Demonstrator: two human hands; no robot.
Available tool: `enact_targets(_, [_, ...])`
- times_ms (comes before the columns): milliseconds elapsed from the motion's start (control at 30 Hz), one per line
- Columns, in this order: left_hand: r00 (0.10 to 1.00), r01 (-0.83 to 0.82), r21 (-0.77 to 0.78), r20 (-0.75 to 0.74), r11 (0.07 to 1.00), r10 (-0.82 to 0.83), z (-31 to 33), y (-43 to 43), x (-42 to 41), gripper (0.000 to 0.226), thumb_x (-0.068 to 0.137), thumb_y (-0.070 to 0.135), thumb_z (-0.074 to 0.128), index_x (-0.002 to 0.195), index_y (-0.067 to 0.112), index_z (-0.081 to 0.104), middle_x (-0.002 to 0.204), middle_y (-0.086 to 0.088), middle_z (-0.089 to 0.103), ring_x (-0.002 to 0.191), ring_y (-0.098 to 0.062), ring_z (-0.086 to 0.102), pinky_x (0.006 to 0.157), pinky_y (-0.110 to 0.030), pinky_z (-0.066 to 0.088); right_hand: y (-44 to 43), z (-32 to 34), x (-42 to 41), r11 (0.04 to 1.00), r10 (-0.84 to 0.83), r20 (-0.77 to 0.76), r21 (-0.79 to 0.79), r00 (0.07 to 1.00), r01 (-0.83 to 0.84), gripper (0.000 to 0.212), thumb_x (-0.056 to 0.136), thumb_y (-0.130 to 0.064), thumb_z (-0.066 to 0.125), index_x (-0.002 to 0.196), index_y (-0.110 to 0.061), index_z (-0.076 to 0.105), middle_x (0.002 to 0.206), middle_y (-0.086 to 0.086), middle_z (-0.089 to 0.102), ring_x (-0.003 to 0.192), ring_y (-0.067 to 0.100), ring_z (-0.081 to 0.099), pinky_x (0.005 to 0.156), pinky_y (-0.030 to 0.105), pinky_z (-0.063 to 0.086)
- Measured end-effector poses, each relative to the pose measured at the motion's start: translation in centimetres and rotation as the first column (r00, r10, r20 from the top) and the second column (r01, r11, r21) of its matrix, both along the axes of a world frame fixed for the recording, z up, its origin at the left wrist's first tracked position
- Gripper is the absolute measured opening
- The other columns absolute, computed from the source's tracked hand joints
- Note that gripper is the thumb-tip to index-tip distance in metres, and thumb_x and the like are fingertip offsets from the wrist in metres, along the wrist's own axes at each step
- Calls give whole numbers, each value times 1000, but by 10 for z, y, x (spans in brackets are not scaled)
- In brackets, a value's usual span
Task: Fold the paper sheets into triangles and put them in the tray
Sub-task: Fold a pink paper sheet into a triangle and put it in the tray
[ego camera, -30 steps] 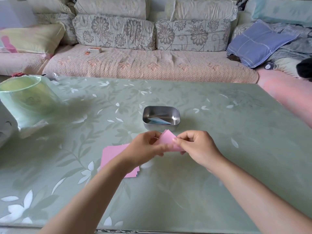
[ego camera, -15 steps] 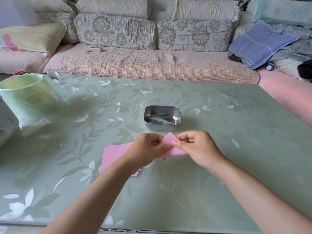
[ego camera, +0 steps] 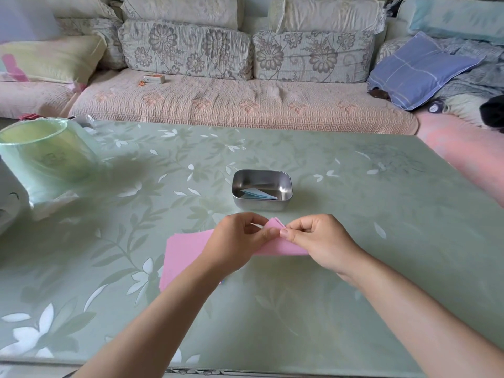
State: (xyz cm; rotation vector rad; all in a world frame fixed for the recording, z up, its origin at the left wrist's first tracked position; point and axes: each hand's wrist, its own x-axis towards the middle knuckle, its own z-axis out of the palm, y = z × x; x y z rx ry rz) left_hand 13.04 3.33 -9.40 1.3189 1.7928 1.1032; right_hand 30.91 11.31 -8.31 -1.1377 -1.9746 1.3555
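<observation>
both hands pinched one pink sheet (ego camera: 283,248) near its top corner. left hand (ego camera: 234,241) had thumb and forefinger clamped on the paper from the left, its other fingers curled behind. right hand (ego camera: 319,241) had thumb and forefinger clamped on it from the right. the two thumb tips sat almost touching, side by side on the front of the paper. the sheet was doubled over, with a point poking up between the hands and a straight lower edge running out beneath the right hand. it hung low over the table (ego camera: 368,219); whether it touched the top i could not tell.

a stack (ego camera: 185,255) of more pink paper lay flat on the table, partly under the left wrist and reaching out to its left. the tray (ego camera: 261,173), a small steel one with rounded corners, stood just beyond the hands and apart from them. a blue triangle (ego camera: 256,193) lay inside it, against the near wall.

at the table's left end stood a bin (ego camera: 41,159) lined with a pale green bag. behind the table ran a sofa (ego camera: 245,105) with flowered cushions, a small box (ego camera: 154,79) on its seat and a blue pillow (ego camera: 420,69) at its right end.
</observation>
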Motion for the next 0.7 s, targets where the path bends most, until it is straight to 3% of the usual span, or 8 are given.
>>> enact_targets(100, [986,-23,44,166,999,15,0,-1,4,11,84,35,76,95,33,73,82,12,76,77,-7,72,71,-25,57,1,1,0,1000,-22,-10,2,1000,22,15,90,-25,73,77,-21,79,75,-10,74,66,-1,59,62,9,43])
enact_targets(200, [964,-43,51,263,998,29,0,-2,6,9,79,35,81,87,33,77,82,9,77,80,-8,73,71,-21,57,0,1,0,1000,5,-3,-2,1000,-5,15,92,-26,70,81,-21,79,78,-12,74,69,-2,59,64,7,43])
enact_targets(300, [965,-88,43,251,995,75,2,-1,8,14,71,42,85,80,38,76,77,10,76,73,-5,72,63,-14,53,-2,2,0,1000,26,9,8,1000,-26,16,94,-27,68,83,-24,79,79,-13,75,70,-5,61,64,5,42])
enact_targets(400, [969,-86,65,238,994,68,0,0,10,14,73,43,84,84,40,76,78,9,76,75,-6,72,70,-24,56,-3,3,-1,999,20,5,29,1000,-20,18,95,-26,66,83,-25,79,77,-15,74,69,-6,60,63,4,41])
enact_targets(533, [977,-63,130,209,990,35,-1,0,14,19,83,36,78,102,37,77,87,11,76,83,-8,68,80,-32,55,-7,2,-2,991,44,48,121,998,-49,23,99,-26,61,80,-26,75,68,-6,67,62,8,49,60,24,39])
enact_targets(633, [988,-51,147,151,988,29,0,-2,17,18,88,31,72,96,48,75,85,11,76,80,-11,69,79,-35,55,-11,-3,-3,961,40,153,266,987,-80,24,100,-27,54,83,-17,68,67,10,57,61,12,40,59,31,32])
enact_targets(700, [992,-56,137,121,989,39,1,-2,17,19,89,32,70,93,50,75,83,11,76,83,-13,70,76,-33,54,-14,-5,-4,928,9,220,362,975,-91,26,101,-28,51,84,-13,63,63,5,46,60,12,36,58,32,30])
